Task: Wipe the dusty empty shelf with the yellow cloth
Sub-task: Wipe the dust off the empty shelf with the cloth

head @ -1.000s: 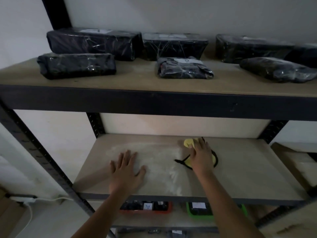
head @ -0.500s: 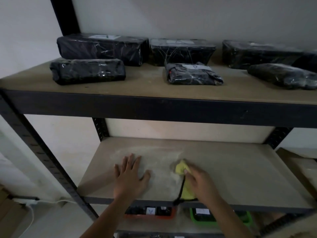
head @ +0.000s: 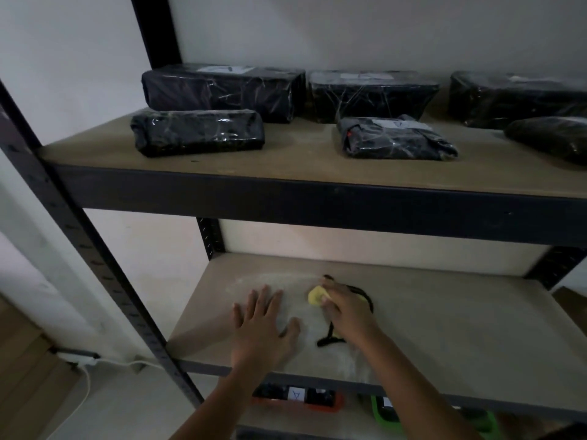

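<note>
The dusty empty shelf (head: 460,338) is the middle board of a dark metal rack, with a pale dust patch on its left half. My right hand (head: 347,309) presses the yellow cloth (head: 316,295) flat on the board; the cloth has a black trim that loops out behind and in front of the hand. Most of the cloth is hidden under my palm. My left hand (head: 262,327) lies flat on the shelf just left of it, fingers spread, holding nothing.
The upper shelf (head: 301,157) carries several black plastic-wrapped parcels (head: 197,133). Below the wiped board sit an orange bin (head: 320,403) and a green bin (head: 386,414). A slanted dark rack post (head: 95,265) stands at the left, with a white cable (head: 85,376) on the floor.
My right hand has pushed the cloth from the front edge back towards the middle of the board. The left hand stays flat. The view has dropped and shifted left.
</note>
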